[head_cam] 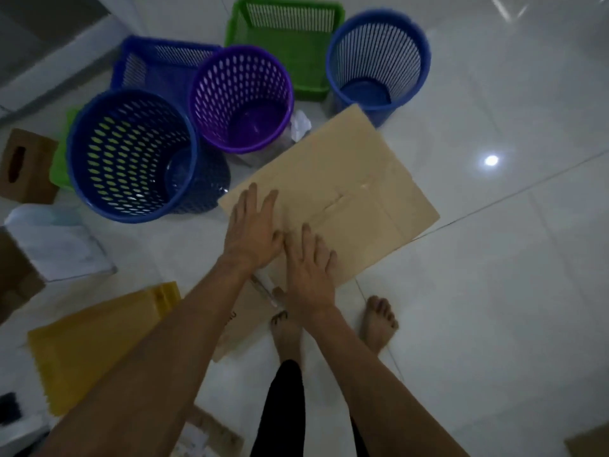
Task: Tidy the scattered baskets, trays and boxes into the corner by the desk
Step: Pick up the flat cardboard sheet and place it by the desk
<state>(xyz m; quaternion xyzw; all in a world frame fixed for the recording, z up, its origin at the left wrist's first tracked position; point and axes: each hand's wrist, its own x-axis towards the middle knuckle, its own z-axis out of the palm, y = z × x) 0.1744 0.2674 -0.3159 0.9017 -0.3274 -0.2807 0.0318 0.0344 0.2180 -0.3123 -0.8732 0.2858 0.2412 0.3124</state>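
Both hands are lying flat on the closed top of the cardboard box (346, 179), which is standing on the floor (494, 291) directly in front of the person's bare feet. The left hand (252, 235) and right hand (309, 275) are touching side by side, fingers straight and spread, gripping nothing. Beyond the box, the dark blue basket (131, 153), purple basket (242, 97), slatted blue basket (379, 61), green crate (286, 37) and blue crate (155, 64) are standing upright, clustered together. A yellow tray (99, 341) is lying beside the left forearm.

Three round baskets (108, 153) (227, 84) (379, 51), two hands (252, 235) (308, 275)
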